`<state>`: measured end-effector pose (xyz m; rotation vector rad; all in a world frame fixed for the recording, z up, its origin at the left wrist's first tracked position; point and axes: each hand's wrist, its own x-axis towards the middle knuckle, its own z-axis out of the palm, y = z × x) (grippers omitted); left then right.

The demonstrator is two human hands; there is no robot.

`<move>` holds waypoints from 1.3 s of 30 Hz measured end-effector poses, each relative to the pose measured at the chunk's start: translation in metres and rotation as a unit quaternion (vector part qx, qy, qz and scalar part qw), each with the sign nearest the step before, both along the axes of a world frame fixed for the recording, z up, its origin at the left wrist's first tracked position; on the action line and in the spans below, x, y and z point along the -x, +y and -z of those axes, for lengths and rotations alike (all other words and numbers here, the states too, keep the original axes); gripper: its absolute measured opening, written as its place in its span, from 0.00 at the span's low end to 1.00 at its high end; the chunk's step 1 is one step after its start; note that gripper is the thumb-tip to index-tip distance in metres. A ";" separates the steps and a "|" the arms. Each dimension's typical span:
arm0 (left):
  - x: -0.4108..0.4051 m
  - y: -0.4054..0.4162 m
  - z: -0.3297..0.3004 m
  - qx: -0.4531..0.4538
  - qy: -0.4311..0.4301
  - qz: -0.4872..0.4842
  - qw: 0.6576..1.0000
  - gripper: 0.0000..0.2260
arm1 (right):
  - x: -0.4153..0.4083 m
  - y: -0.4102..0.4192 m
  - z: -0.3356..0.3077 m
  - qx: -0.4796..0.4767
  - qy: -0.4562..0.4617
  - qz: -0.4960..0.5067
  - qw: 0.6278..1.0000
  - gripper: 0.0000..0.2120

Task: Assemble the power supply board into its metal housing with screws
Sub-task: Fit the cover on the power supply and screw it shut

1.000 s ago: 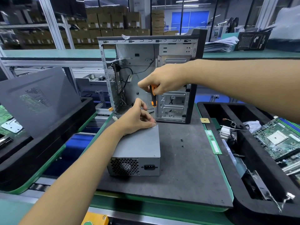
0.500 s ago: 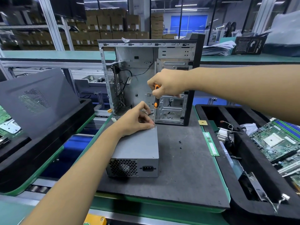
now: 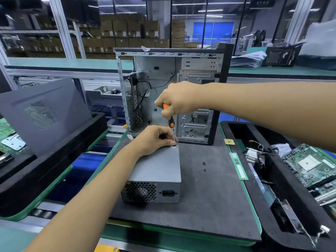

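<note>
- The grey power supply box (image 3: 156, 168) lies flat on the dark mat (image 3: 209, 188), its fan grille and power socket facing the camera, its far end close to the open computer case (image 3: 171, 93)
- The left hand (image 3: 154, 139) rests on the far right corner of the power supply box, its fingers curled with thumb and fingertips pinched together at the tip of the screwdriver (image 3: 170, 120); whatever small thing they pinch there is too small to tell
- The right hand (image 3: 177, 101) is above that same corner, its grip closed round the orange and black handle of the screwdriver, which stands nearly upright with its thin shaft pointing down to the box's top face
- A pale round mark sits on the box's top just beside the screwdriver tip
- A few small black screws (image 3: 204, 165) lie loose on the mat to the right of the power supply box, apart from it
- The computer case stands upright behind the box, its side open, with cables and drive bays showing inside
- A green memory stick (image 3: 238, 166) lies along the mat's right edge, farther right of the box than the screws
- A black foam tray (image 3: 283, 206) right of the box holds a green circuit board (image 3: 312, 164) and a small heatsink with wires
- Left of the box a grey side panel (image 3: 45, 113) with a vent pattern leans in another black tray (image 3: 54, 160)
- The mat sits on a green-edged table (image 3: 181, 235)
</note>
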<state>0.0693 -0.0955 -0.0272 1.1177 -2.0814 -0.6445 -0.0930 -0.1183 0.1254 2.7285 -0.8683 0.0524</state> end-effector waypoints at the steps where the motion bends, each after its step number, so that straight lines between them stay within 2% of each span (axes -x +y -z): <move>1: 0.000 -0.001 0.001 -0.004 0.001 -0.004 1.000 0.03 | -0.002 -0.001 0.001 0.006 0.002 0.006 1.000 0.15; 6: 0.002 -0.005 0.001 -0.011 -0.002 -0.014 1.000 0.03 | -0.007 -0.005 0.000 -0.037 -0.004 0.039 0.999 0.12; 10: 0.000 -0.004 0.000 0.002 -0.015 -0.001 1.000 0.07 | 0.001 -0.006 -0.003 -0.074 -0.012 0.062 0.995 0.08; 16: 0.000 -0.001 0.001 0.026 -0.013 0.010 1.000 0.07 | 0.012 -0.004 -0.003 -0.087 -0.035 0.043 0.995 0.04; 20: 0.000 -0.002 0.003 0.020 0.011 0.003 1.000 0.10 | 0.019 -0.001 -0.009 -0.102 -0.072 0.035 0.991 0.06; 24: 0.001 -0.002 0.002 -0.023 0.101 -0.009 0.995 0.14 | 0.029 -0.003 -0.011 -0.216 -0.238 0.030 0.946 0.03; 26: -0.001 -0.002 0.002 -0.023 0.142 -0.011 0.990 0.15 | 0.033 -0.004 -0.003 -0.232 -0.312 0.026 0.921 0.03; 29: -0.004 0.000 0.000 0.000 0.141 -0.019 0.990 0.17 | 0.039 -0.007 0.019 -0.240 -0.409 0.025 0.880 0.05; 34: -0.007 0.003 -0.003 0.025 0.146 -0.036 0.988 0.19 | 0.052 -0.016 0.043 -0.254 -0.513 0.048 0.818 0.05; 39: -0.011 0.001 -0.002 0.004 0.238 -0.034 0.971 0.17 | 0.058 -0.019 0.049 -0.277 -0.584 0.015 0.763 0.09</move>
